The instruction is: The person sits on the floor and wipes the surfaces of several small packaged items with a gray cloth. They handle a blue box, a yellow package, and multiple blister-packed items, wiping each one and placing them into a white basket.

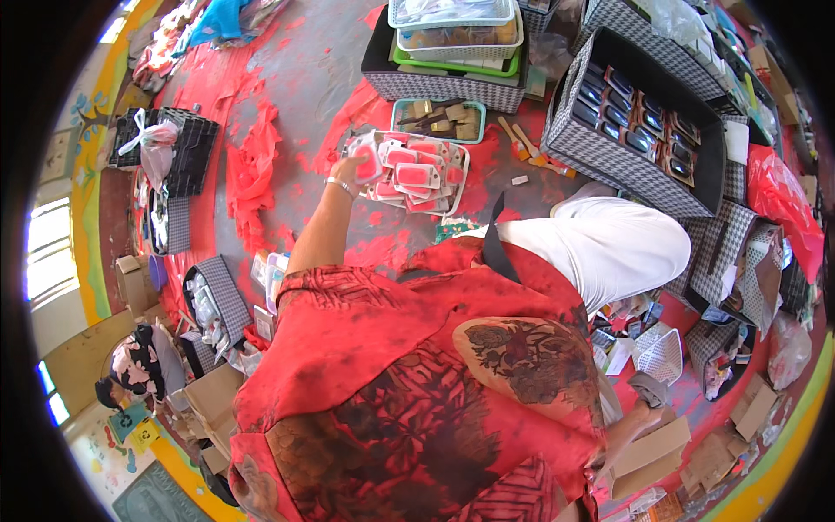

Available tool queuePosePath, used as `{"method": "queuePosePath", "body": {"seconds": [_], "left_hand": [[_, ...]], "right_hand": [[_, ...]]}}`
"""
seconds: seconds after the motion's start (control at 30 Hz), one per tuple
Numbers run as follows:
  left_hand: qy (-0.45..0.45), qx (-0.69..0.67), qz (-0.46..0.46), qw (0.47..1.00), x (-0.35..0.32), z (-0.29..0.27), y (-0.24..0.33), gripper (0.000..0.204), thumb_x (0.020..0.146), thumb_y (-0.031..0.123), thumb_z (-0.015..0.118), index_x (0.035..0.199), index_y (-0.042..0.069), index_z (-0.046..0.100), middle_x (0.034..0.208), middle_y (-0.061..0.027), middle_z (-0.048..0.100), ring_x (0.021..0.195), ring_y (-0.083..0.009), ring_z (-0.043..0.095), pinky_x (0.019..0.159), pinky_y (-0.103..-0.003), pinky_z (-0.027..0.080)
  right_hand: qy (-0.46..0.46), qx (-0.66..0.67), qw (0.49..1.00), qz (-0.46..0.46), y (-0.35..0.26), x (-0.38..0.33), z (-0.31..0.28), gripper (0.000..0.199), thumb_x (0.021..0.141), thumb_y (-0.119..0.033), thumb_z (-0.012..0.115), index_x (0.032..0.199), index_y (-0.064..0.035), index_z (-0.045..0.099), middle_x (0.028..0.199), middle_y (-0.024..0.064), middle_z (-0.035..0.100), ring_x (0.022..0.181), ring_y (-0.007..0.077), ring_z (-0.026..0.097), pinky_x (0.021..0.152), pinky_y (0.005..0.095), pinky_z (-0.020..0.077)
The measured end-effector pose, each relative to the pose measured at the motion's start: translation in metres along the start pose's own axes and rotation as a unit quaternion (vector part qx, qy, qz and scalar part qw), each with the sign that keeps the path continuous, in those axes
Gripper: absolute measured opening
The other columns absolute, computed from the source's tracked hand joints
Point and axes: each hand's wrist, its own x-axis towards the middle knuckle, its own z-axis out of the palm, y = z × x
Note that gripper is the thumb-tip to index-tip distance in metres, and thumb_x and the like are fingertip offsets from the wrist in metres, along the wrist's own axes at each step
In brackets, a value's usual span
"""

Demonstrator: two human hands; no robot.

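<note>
My left hand (348,171), arm stretched forward, is closed on the left edge of a red-and-white packet (369,163). That packet is over the left side of a white tray (464,187) heaped with similar packets (417,174). Their exact kind is too small to tell. Just behind the tray lies a light green basket (479,119) of small brown and gold packs. Low on the right, my right hand (645,416) is by my side, closed on a bunched grey cloth (648,389); its fingers are partly hidden.
A houndstooth box (565,130) holds rows of dark oval packaged items at right. Stacked baskets (457,39) stand in another box at the back. Wooden-handled tools (522,139) lie nearby. Torn red sheeting (252,174) covers floor at left. Another person (143,365) bends at far lower left.
</note>
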Motion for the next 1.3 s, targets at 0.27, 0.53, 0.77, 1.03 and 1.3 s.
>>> {"method": "queuePosePath", "body": {"seconds": [0.27,0.53,0.77,1.03,1.3], "left_hand": [[0.057,0.095,0.035,0.993,0.025,-0.005,-0.059,0.033,0.071,0.002,0.061,0.102,0.001,0.051,0.096,-0.0105,0.059,0.083,-0.0233,0.061,0.069,-0.039,0.052],[0.096,0.589,0.209,0.775,0.026,0.006,-0.001,0.047,0.062,0.016,0.07,0.107,0.008,0.06,0.095,-0.0143,0.063,0.089,-0.0247,0.061,0.08,-0.034,0.046],[-0.026,0.698,0.275,0.661,0.045,0.035,0.016,0.044,0.062,0.011,0.064,0.106,0.012,0.059,0.102,-0.0135,0.06,0.097,-0.0289,0.057,0.084,-0.035,0.045],[-0.156,0.862,0.292,0.385,0.051,0.157,-0.016,0.045,0.07,0.007,0.062,0.113,0.018,0.054,0.109,-0.0087,0.058,0.103,-0.0273,0.053,0.086,-0.041,0.043],[-0.161,0.908,0.144,0.359,0.069,0.188,-0.045,0.05,0.075,0.008,0.059,0.121,0.026,0.049,0.122,-0.0067,0.05,0.117,-0.0258,0.042,0.089,-0.047,0.039]], "right_hand": [[0.03,0.063,0.996,0.051,0.006,0.022,-0.041,0.021,0.082,-0.013,0.043,0.095,-0.0016,0.054,0.092,0.0097,0.058,0.082,0.0202,0.056,0.077,0.0394,0.0456],[0.045,-0.022,0.998,0.044,0.009,0.001,-0.022,0.016,0.083,-0.012,0.042,0.089,-0.0032,0.054,0.084,0.0077,0.056,0.073,0.0186,0.054,0.069,0.0368,0.0449],[0.047,-0.064,0.996,0.028,0.015,-0.03,0.002,0.013,0.083,-0.012,0.041,0.083,-0.005,0.053,0.077,0.0056,0.054,0.064,0.0169,0.051,0.061,0.034,0.0441],[0.056,-0.085,0.995,0.006,0.016,-0.064,0.019,0.014,0.084,-0.011,0.041,0.076,-0.0072,0.052,0.068,0.0032,0.052,0.054,0.015,0.049,0.052,0.0308,0.0432],[0.086,-0.099,0.991,-0.012,0.009,-0.083,-0.012,0.015,0.084,-0.013,0.042,0.077,-0.0081,0.054,0.071,0.0043,0.055,0.06,0.0175,0.051,0.057,0.0335,0.0446]]}}
